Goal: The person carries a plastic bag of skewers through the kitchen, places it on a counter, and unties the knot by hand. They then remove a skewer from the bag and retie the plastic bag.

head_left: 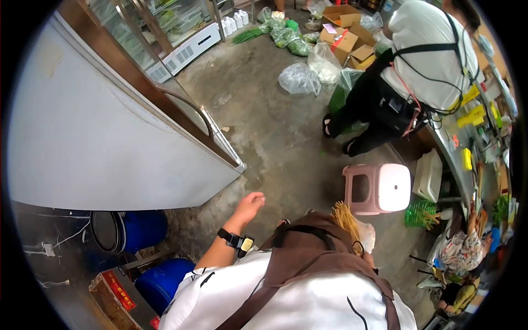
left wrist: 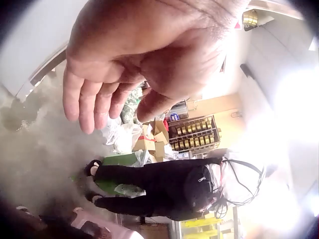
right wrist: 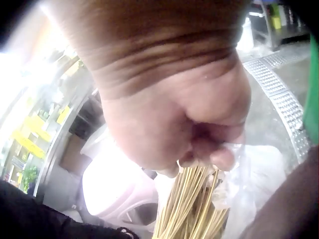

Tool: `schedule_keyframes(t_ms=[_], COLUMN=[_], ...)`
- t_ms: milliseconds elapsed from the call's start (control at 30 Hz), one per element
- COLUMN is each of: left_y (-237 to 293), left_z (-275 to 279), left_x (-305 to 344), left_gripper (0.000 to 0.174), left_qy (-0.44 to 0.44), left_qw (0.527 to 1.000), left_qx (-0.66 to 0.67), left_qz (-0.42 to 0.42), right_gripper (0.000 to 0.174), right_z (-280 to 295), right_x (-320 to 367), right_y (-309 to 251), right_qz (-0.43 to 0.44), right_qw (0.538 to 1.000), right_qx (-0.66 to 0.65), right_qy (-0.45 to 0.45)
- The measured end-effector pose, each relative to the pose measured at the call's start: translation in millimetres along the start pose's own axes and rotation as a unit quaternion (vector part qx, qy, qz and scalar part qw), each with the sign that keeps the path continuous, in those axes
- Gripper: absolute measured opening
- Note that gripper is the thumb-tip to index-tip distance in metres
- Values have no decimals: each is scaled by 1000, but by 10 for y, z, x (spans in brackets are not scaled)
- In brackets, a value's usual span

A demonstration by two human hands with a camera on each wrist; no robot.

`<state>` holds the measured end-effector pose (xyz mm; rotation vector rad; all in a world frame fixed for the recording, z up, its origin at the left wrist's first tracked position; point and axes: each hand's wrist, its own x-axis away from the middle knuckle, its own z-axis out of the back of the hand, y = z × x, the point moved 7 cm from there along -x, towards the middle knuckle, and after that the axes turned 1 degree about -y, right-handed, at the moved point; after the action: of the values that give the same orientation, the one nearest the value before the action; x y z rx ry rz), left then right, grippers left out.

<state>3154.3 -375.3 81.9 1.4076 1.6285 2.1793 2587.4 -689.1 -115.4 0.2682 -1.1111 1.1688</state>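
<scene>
In the head view my left hand [head_left: 250, 207] hangs away from the body over the floor, holding nothing. The left wrist view shows this hand [left wrist: 144, 55] palm on, its fingers relaxed and fairly straight. My right hand [right wrist: 174, 109] has its fingers curled in a grip on a bundle of thin yellow stalks [right wrist: 187, 204], along with a clear plastic bag [right wrist: 259, 169] beside it. The stalks [head_left: 345, 219] stick out past the brown apron [head_left: 313, 264] in the head view, where most of the right hand is hidden.
A pink plastic stool [head_left: 393, 188] stands ahead on the right. Beyond it a person [head_left: 429, 60] bends over a metal counter [head_left: 448, 137]. A large white cabinet [head_left: 110, 126] juts in from the left, above blue barrels [head_left: 144, 228]. Bags and cardboard boxes [head_left: 338, 44] lie at the back.
</scene>
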Motion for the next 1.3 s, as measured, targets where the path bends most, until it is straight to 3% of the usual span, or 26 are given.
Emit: schedule_keyframes(t_ms=[67,133,167,200,233,267,333,600,833,933,1133,1300], left_y=[148,286,368,438,513,575,719,1569,2594,2736,3147,3587], left_z=[-1,15,25,44,60,57,63,21,-70,50,637,1534], left_x=[-155,-311,-393,-493,-599,-689,-870,-1730,-2445,-2878,-3806,-4299], left_gripper=[36,36,35,35,36,36,36,34,34,34,34,33], left_qy=[-4,-1,0,0,-1,-3,3,17,12,-2,-40,8], left_qw=[1000,999,999,999,999,999,999,999,999,999,999,1000], left_qx=[-14,-10,-4,-8,-24,-39,-39,-36,-44,-34,-27,-20], left_qz=[-24,-31,-39,-35,-34,-32,-20,20,2,7,-10,-6], right_gripper=[36,32,31,31,27,26,26,26,26,26,26,26], right_z=[-159,-232,-293,-402,-360,-506,-679,-543,-405,-417,-753,-1044], right_x=[-444,-422,-671,-786,-329,-729,-946,-1185,-1239,-1336,-1422,-1332], right_y=[337,186,159,78,-418,-152,-379,-1323,-2175,-2532,-3354,-4272], right_qz=[-134,-118,8,134,207,24,181,69,33,26,11,3], right_qw=[984,991,991,949,912,973,953,987,994,994,996,997], right_qx=[-114,-43,120,278,352,217,235,115,68,64,54,53], right_qy=[-33,-47,-60,-71,-37,-77,-65,-83,-81,-81,-65,-54])
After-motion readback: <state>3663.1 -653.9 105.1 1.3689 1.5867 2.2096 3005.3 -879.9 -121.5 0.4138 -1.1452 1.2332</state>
